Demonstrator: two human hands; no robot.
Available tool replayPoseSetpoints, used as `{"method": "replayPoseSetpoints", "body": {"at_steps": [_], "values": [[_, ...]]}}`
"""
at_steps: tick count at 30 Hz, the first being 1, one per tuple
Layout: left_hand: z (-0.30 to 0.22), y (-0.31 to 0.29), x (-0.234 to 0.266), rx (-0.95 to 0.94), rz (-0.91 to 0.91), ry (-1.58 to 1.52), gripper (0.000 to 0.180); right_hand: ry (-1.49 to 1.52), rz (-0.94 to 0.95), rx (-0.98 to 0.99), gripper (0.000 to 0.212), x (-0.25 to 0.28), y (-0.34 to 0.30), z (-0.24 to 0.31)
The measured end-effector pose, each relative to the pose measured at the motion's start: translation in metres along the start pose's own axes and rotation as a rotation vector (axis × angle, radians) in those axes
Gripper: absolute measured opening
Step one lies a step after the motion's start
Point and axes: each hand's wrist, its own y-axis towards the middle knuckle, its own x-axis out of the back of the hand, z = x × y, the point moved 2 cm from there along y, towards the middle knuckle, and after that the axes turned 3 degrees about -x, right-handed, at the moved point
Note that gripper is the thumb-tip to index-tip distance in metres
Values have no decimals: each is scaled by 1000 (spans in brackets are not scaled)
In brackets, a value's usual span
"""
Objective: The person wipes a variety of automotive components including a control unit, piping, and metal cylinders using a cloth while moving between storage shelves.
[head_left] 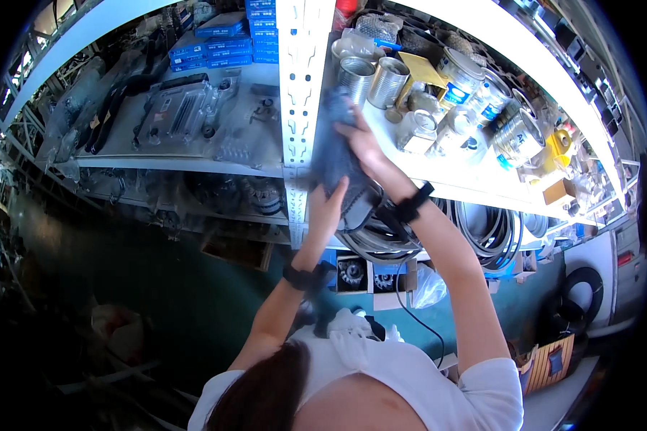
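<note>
Brightly lit white shelving stands over a green floor.

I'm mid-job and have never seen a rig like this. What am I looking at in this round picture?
There's no robot: these are a person's bare hands. A wide fisheye camera on their head looks down, so straight edges bend near the rim. The left hand and right hand both hold a dark item, too blurred to identify. In front are white shelves: blue boxes on the left, metal cans on the right.
</note>
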Motion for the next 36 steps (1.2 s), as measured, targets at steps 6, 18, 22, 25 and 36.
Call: {"method": "replayPoseSetpoints", "body": {"at_steps": [6,18,22,25,36], "values": [[-3,-8,-44,-54,301,108,38,-310,-218,173,59,52,-39,6],[17,15,-13,12,85,-35,40,-818,78,211,66,27,37,-19],[22,0,7,40,38,-67,42,-756,286,138,63,-14,26,-8],[17,-7,14,109,42,-55,44,-686,335,169,61,-20,25,-10],[46,-53,-24,51,211,136,37,-718,201,460,54,24,-56,-21]]}}
